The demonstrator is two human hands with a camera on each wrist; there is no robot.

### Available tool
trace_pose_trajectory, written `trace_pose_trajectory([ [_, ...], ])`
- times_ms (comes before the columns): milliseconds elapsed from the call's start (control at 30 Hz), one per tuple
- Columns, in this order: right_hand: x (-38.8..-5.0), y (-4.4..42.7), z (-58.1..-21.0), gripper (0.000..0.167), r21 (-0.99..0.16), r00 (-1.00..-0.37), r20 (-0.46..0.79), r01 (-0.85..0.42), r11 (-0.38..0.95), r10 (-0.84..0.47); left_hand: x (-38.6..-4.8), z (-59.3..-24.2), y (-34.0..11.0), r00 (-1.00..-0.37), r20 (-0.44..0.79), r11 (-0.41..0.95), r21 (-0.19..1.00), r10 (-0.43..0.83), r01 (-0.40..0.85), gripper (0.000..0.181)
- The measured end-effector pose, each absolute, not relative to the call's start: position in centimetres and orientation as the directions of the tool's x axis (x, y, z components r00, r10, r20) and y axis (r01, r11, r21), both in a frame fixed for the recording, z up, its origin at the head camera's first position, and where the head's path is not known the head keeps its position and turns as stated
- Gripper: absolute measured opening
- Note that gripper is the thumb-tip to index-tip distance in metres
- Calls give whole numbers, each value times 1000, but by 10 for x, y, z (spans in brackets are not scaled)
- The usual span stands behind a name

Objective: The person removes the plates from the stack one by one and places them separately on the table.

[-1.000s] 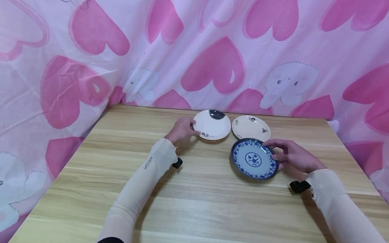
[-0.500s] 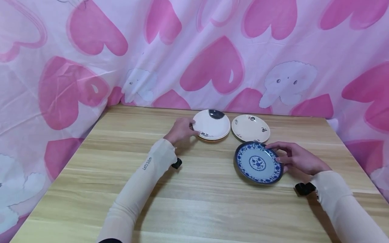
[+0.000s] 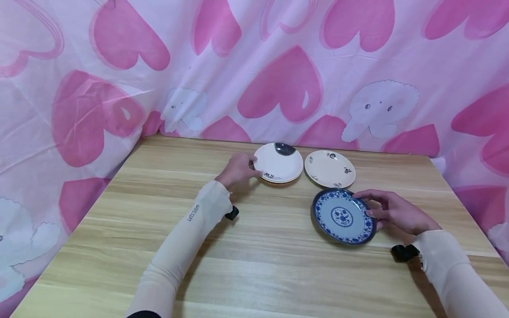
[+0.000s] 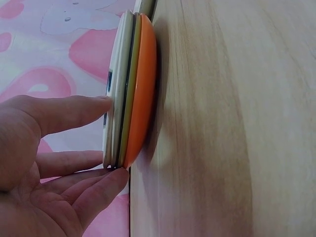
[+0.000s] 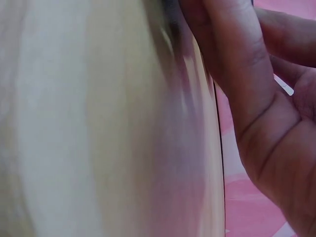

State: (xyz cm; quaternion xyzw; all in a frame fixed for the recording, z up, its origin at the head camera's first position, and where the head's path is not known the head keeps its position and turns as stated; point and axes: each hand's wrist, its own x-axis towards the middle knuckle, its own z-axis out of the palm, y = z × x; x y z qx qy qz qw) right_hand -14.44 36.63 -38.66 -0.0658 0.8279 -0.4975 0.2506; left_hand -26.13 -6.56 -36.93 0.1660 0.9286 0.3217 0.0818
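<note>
At the back of the table stands a stack of plates point(image 3: 278, 164), topped by a white one with a black patch; in the left wrist view an orange plate point(image 4: 143, 94) forms its bottom. My left hand point(image 3: 237, 170) holds the stack's left rim between thumb and fingers. Thumb and fingers of my right hand point(image 3: 397, 213) pinch the right rim of a blue-and-white plate point(image 3: 343, 217), which looks tilted; whether it touches the table cannot be told. Its underside is hidden. The right wrist view is blurred beside the hand point(image 5: 252, 84).
A cream plate point(image 3: 330, 170) with small dark motifs lies right of the stack, just behind the blue-and-white plate. The wooden table point(image 3: 254, 265) reaches back to a pink heart-patterned curtain point(image 3: 278, 88).
My right hand has moved right and toward me with the blue-and-white plate, which now overlaps less of the cream plate. My left hand stays at the stack.
</note>
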Motion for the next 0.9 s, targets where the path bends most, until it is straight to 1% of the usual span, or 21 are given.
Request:
trace_pose_trajectory([
  [167, -143, 366, -388, 53, -853, -871, -349, 141, 503, -347, -261, -370, -66, -933, -51, 739, 627, 355, 247, 21],
  [433, -144, 367, -387, 56, -843, -859, -366, 143, 518, -358, -260, -369, -66, -929, -43, 727, 637, 367, 257, 30],
  [533, -144, 367, -386, 58, -841, -852, -370, 138, 523, -369, -260, -368, -66, -930, -44, 725, 641, 364, 253, 30],
  [700, -145, 367, -385, 59, -838, -848, -375, 137, 529, -374, -261, -368, -66, -929, -30, 739, 615, 370, 274, 30],
  [900, -145, 367, -387, 61, -825, -846, -397, 160, 541, -355, -262, -368, -66, -931, -35, 754, 597, 364, 273, 23],
])
